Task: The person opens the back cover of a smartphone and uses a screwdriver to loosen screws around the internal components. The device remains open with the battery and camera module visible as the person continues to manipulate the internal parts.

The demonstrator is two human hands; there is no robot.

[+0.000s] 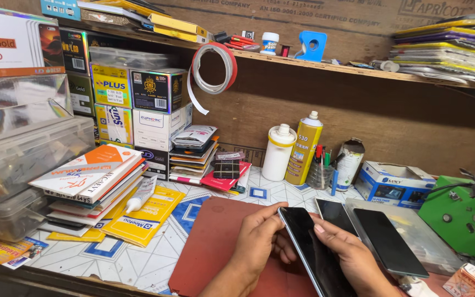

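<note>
A black smartphone (314, 250) with a dark screen is held tilted above a dark red work mat (210, 247). My left hand (262, 242) grips its left edge, thumb near the top corner. From the right side, my right hand (347, 256) supports it, fingers along the edge. Just right of the hands, two more dark phones (336, 215) (388, 242) lie on a clear plastic sheet (441, 242).
Stacked packets and boxes (92, 176) fill the left. A white bottle (277, 152), a yellow spray can (303, 148) and a pen cup (320, 175) stand at the back. A green machine (463, 220) sits at right; a tape roll (214, 67) hangs from the shelf.
</note>
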